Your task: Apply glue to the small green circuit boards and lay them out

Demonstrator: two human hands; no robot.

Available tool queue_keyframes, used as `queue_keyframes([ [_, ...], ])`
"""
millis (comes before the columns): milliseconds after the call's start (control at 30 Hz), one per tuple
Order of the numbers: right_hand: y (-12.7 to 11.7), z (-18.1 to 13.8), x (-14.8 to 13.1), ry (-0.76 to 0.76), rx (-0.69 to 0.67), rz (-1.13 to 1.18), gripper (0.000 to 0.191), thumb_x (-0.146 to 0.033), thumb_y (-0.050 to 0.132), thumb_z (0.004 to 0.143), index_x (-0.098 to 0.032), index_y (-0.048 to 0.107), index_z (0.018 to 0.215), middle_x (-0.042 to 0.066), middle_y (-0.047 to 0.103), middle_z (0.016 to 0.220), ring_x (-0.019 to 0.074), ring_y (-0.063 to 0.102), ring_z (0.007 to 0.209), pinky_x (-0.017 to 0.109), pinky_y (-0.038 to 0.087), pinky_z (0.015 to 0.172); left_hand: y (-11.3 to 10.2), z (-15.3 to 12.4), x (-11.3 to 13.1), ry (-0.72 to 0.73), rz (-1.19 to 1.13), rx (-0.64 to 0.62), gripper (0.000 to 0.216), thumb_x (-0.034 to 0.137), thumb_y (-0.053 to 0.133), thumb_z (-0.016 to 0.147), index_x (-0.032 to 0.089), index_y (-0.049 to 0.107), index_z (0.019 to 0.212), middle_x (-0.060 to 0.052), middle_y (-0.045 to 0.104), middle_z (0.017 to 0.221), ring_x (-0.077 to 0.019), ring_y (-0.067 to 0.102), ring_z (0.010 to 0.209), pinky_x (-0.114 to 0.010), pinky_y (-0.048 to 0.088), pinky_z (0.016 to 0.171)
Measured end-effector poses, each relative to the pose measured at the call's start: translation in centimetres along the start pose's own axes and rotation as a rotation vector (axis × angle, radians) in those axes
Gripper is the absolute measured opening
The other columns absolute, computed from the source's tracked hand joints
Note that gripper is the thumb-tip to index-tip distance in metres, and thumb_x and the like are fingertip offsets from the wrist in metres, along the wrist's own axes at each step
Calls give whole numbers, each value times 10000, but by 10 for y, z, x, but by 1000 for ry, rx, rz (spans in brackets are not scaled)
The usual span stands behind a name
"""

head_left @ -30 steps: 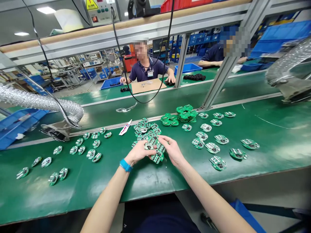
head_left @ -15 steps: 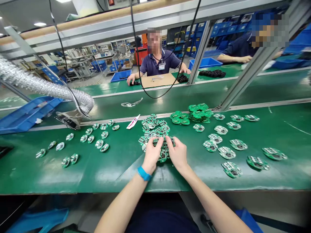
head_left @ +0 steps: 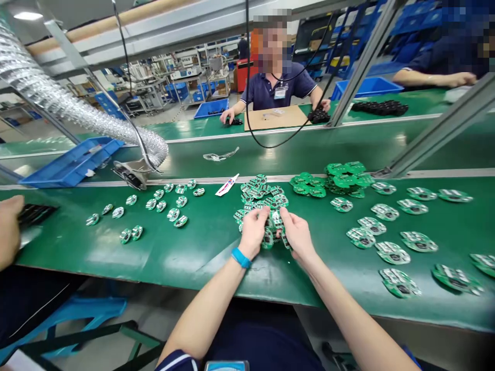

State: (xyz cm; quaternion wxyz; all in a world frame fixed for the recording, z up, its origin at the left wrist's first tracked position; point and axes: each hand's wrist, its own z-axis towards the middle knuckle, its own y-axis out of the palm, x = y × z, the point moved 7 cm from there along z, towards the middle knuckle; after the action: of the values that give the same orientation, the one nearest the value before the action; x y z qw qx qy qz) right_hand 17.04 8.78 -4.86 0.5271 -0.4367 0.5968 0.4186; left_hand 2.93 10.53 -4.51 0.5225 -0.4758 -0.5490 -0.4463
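My left hand point(head_left: 253, 234), with a blue band at the wrist, is closed on a green circuit board panel point(head_left: 276, 220) made of rounded boards. On the panel's right side my right hand point(head_left: 298, 236) pinches one rounded board, which tilts downward under the fingers. Part of the panel is hidden by my fingers. Just behind my hands lies a pile of similar boards point(head_left: 257, 188), component side up. Farther right sits a stack of green panels point(head_left: 348, 178), beside a smaller stack point(head_left: 308, 184).
Loose rounded boards lie spread at right point(head_left: 392, 252) and left point(head_left: 172, 214). A white printed strip point(head_left: 227, 185) lies near the ledge. A silver duct point(head_left: 88, 111) hangs by a blue tray point(head_left: 73, 165). Co-workers sit opposite; another person's hand point(head_left: 10, 226) is at far left.
The view has shifted left and tilted. The board at my right hand has turned downward, away from the rest of the panel. A person's hand has come into view at far left.
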Motion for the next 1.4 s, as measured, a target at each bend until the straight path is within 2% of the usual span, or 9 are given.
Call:
queue_keyframes([
  [167, -48, 35, -12, -206, 217, -495, 589, -736, 383, 988, -265, 374, 635, -16, 507, 522, 158, 492, 518, 282, 361, 531, -68, 47, 17, 88, 385, 157, 441, 603, 638, 940, 191, 656, 783, 6, 563, 677, -153, 488, 668, -294, 376, 682],
  [300, -69, 58, -10, -219, 309, -731, 524, -500, 504, 1013, -264, 316, 584, -22, 424, 516, 160, 419, 552, 305, 267, 583, -104, 84, 17, 89, 676, 269, 391, 544, 577, 1004, 164, 659, 960, -14, 623, 844, -179, 585, 794, -353, 480, 821],
  [500, -49, 66, 4, -241, 290, -862, 328, -346, 624, 961, -228, 537, 668, 59, 619, 785, 202, 579, 723, 299, 342, 655, -82, 105, 3, 210, 967, 201, 286, 428, 599, 959, 175, 685, 856, -170, 667, 1036, -383, 580, 1131, -510, 427, 998],
  [733, -28, 67, 9, -411, 208, -765, 61, -259, 592, 971, -215, 634, 966, 109, 637, 1069, 265, 609, 1044, 365, 476, 934, -63, 99, 14, 370, 1133, 218, 413, 482, 494, 1012, 148, 721, 1101, -217, 619, 1163, -411, 562, 1144, -534, 449, 984],
  [867, -29, 72, 13, -448, 200, -659, 220, -356, 549, 1027, -227, 617, 861, 89, 635, 995, 245, 626, 1016, 373, 499, 983, -12, 99, 53, 682, 1074, 145, 411, 486, 469, 1039, 164, 703, 1141, -183, 617, 1192, -365, 555, 1186, -512, 439, 1047],
  [1000, -33, 77, 16, -442, 223, -603, 316, -382, 404, 1090, -224, 628, 931, 82, 664, 982, 237, 644, 981, 384, 526, 940, 95, 118, 67, 888, 986, -332, 403, 488, 578, 998, 185, 683, 1242, -157, 631, 1336, -322, 541, 1312, -464, 410, 1153],
  [1133, -31, 74, 13, -450, 194, -621, 337, -374, 390, 1087, -223, 637, 914, 90, 673, 990, 255, 635, 979, 413, 518, 928, 181, 151, 38, 756, 1117, -761, 921, 605, 805, 783, 139, 502, 1517, -215, 379, 1661, -424, 247, 1591, -559, 224, 1292],
  [1300, -21, 60, 3, -461, 127, -762, 273, -395, 497, 1033, -201, 688, 1060, 124, 689, 1080, 316, 616, 1063, 500, 481, 966, 209, 169, 14, 698, 1127, -927, 1134, 580, 949, 553, 199, 507, 1525, -215, 481, 1583, -447, 487, 1445, -544, 394, 1200],
  [1400, -9, 52, 0, -485, 49, -895, 510, -516, 641, 940, -143, 655, 1287, 190, 668, 1225, 378, 577, 1182, 569, 445, 1044, 205, 167, 18, 697, 1089, -903, 1060, 515, 951, 584, 221, 532, 1512, -196, 519, 1512, -440, 519, 1386, -550, 415, 1175],
])
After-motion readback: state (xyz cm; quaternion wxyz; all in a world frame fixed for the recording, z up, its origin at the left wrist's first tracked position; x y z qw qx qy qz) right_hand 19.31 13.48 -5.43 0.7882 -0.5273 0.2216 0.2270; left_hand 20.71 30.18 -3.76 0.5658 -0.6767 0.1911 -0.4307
